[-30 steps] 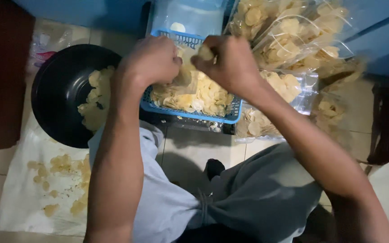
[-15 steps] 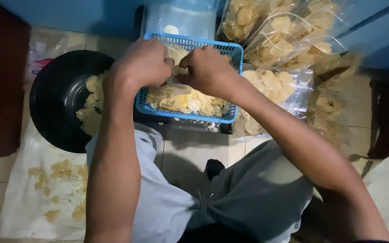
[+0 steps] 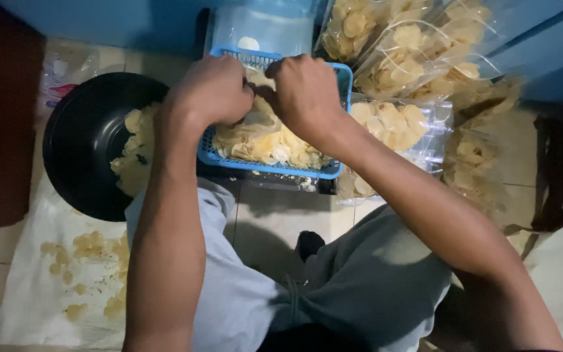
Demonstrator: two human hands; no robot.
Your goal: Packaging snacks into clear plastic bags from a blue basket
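Down on the tiled floor [image 3: 275, 221] – left hand [image 3: 213, 91], right hand [image 3: 304, 94] each in closed grip over a blue basket [image 3: 268, 166] of chips [image 3: 268, 140]

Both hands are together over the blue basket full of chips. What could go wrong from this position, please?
1. The blue basket is heaped with thin chips; the left hand and right hand pressing close together over them could crush some.
2. The basket's near rim is low, so chips might slide out onto the floor tiles.
3. The filled clear bags lean against the basket's right side; a nudge could tip them.
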